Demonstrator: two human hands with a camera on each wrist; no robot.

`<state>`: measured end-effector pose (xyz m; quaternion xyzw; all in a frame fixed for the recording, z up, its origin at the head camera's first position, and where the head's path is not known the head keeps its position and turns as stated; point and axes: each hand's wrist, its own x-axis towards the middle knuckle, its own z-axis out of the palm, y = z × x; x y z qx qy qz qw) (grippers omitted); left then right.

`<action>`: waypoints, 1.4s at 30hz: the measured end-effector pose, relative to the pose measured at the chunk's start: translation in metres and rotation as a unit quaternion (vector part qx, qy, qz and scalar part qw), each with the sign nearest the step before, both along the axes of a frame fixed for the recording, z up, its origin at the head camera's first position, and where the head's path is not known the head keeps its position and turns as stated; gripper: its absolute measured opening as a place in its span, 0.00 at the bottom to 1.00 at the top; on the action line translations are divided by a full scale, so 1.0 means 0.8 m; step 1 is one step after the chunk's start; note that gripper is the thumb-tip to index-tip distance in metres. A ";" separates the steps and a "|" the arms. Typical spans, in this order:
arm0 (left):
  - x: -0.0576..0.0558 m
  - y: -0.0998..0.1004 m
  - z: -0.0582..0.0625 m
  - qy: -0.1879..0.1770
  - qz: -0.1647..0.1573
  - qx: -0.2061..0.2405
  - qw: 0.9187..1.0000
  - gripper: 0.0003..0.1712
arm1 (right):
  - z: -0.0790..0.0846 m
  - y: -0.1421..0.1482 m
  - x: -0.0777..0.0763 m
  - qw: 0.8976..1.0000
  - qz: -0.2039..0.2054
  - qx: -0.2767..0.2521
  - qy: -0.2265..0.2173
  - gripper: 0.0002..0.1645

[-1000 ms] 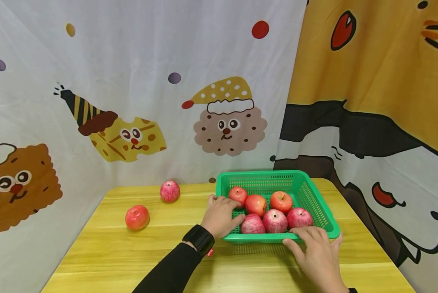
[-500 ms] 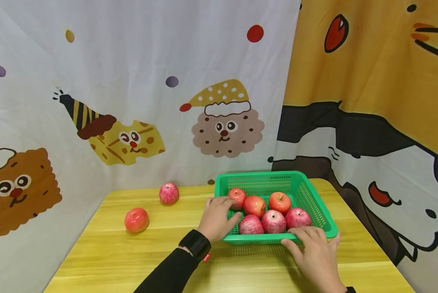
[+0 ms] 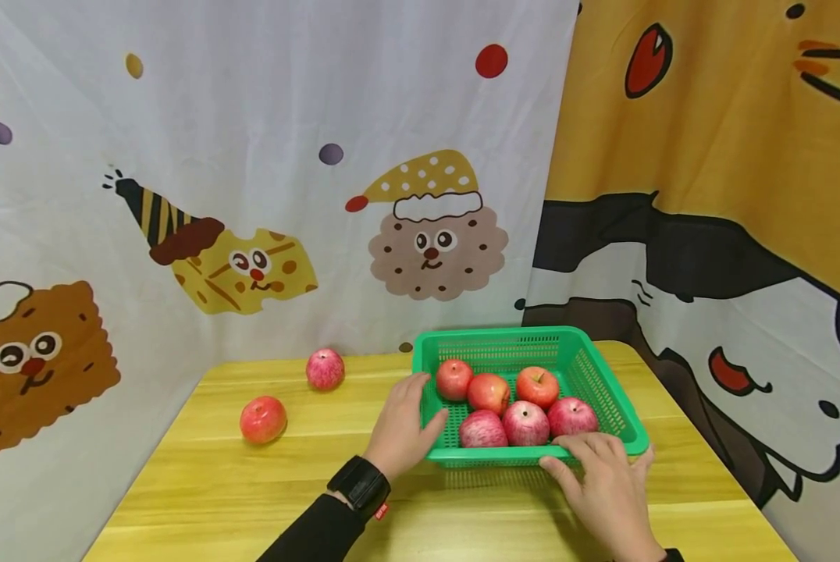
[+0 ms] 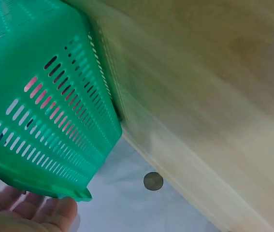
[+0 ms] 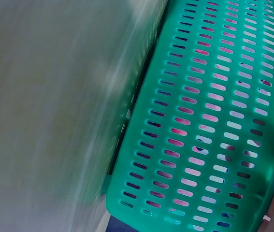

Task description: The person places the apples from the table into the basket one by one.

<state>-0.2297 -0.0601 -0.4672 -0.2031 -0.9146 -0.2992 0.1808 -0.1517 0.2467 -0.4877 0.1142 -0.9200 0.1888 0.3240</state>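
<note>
A green plastic basket (image 3: 606, 390) with slotted walls stands on the wooden table and holds several red apples. My left hand (image 3: 400, 425) is at its left side, fingers fairly straight and near the rim, with nothing held. The closest fruit to it is a red apple (image 3: 454, 380) in the basket's back left corner. In the left wrist view, the fingertips (image 4: 65, 209) show beside the basket rim. My right hand (image 3: 606, 488) holds the front rim near the right corner, fingers bent over the edge and thumb outside. The right wrist view shows the slotted wall (image 5: 199, 121) close up.
Two apples lie outside the basket on the left: a red one (image 3: 262, 420) and a striped pinkish one (image 3: 325, 369) farther back. The wooden table (image 3: 202, 492) ends at a cartoon-printed curtain (image 3: 265, 94) behind and to the right.
My left hand has let go of the apple in the back left corner and drawn back left to the basket's rim. The right hand stays on the front rim.
</note>
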 end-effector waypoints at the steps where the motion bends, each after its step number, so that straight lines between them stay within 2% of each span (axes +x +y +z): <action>1: 0.002 -0.001 -0.002 -0.013 0.003 0.016 1.000 0.39 | 0.000 0.000 0.000 1.000 0.000 0.001 -0.002 0.22; 4: 0.009 -0.001 -0.006 -0.066 0.009 0.088 0.994 0.43 | -0.001 0.000 0.000 1.000 0.000 0.001 -0.004 0.22; 8: 0.019 0.002 -0.012 -0.137 0.006 0.184 0.973 0.47 | -0.001 0.001 -0.001 1.000 0.001 0.000 -0.003 0.22; 11: 0.025 0.004 -0.015 -0.169 0.001 0.223 0.960 0.47 | -0.002 0.001 -0.001 1.000 0.001 0.000 -0.003 0.22; 14: 0.030 0.008 -0.017 -0.207 -0.015 0.275 0.939 0.45 | -0.002 0.000 -0.001 1.000 0.000 0.001 -0.005 0.22; 18: 0.037 0.014 -0.019 -0.267 -0.033 0.346 0.899 0.37 | -0.002 0.000 -0.001 1.000 -0.001 0.002 -0.007 0.22; 21: 0.039 0.016 -0.020 -0.288 -0.031 0.368 0.884 0.34 | -0.002 0.000 -0.001 1.000 0.000 0.003 -0.007 0.22; 24: 0.039 0.016 -0.019 -0.290 -0.031 0.379 0.878 0.33 | -0.002 0.001 -0.002 1.000 0.001 0.003 -0.005 0.22; 26: 0.039 0.016 -0.019 -0.289 -0.033 0.382 0.877 0.33 | -0.002 0.001 -0.002 1.000 0.000 0.003 -0.007 0.22; 42: 0.036 0.016 -0.020 -0.300 -0.032 0.374 0.877 0.35 | 0.000 0.001 -0.001 1.000 0.000 0.002 -0.013 0.22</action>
